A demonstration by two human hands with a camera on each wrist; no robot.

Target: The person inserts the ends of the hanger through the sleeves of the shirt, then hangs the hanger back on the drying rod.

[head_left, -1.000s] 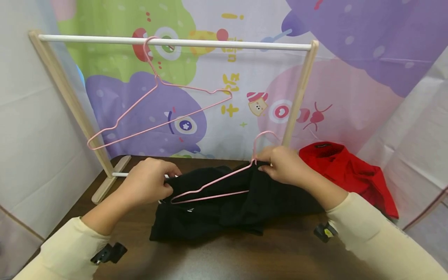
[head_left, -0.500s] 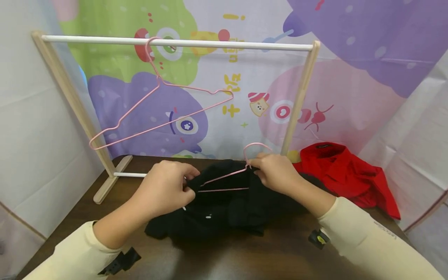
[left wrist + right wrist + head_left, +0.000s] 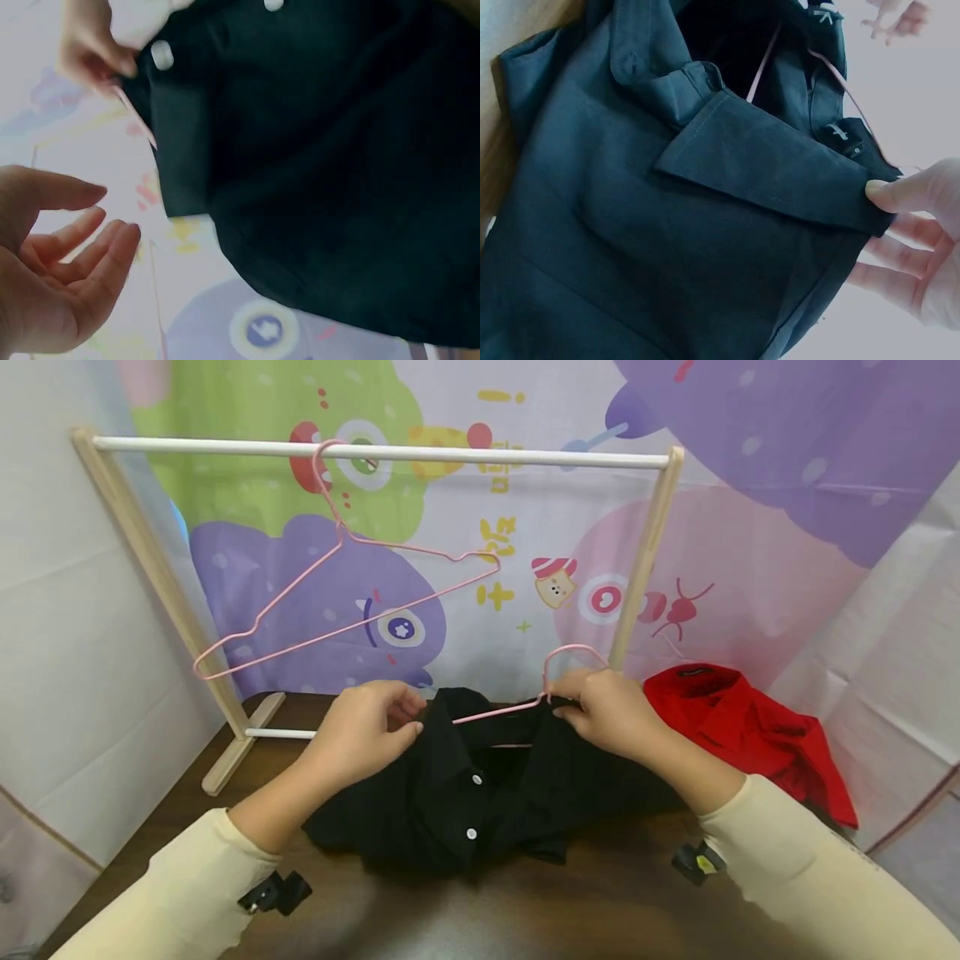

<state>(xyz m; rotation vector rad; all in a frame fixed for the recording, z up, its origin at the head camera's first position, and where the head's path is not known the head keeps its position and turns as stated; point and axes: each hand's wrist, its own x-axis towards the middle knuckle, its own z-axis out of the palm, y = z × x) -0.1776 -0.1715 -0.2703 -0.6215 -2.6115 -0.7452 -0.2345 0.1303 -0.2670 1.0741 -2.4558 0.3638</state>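
Observation:
A black shirt (image 3: 405, 802) with white buttons lies partly raised on the table, its collar (image 3: 772, 161) standing up. One shoulder of a pink wire hanger (image 3: 497, 711) is inside the shirt, while its hook sticks out above the collar. My right hand (image 3: 611, 710) pinches the collar beside the hanger's neck, thumb on the front and fingers behind. At the collar's other side, my left hand (image 3: 363, 727) has its fingers loosely bent and spread. The left wrist view shows this left hand (image 3: 60, 262) apart from the cloth, holding nothing.
Behind the shirt stands a wooden rack with a white rod (image 3: 525, 457). A second pink hanger (image 3: 297, 585) hangs from that rod. Folded red clothing (image 3: 757, 735) lies at the right on the brown table (image 3: 540, 918). A printed curtain (image 3: 480, 610) closes off the back.
My left hand has moved right and let go of the shirt's edge. The shirt's left side now covers the hanger's left end. My right hand dipped left with the hanger, then came back up.

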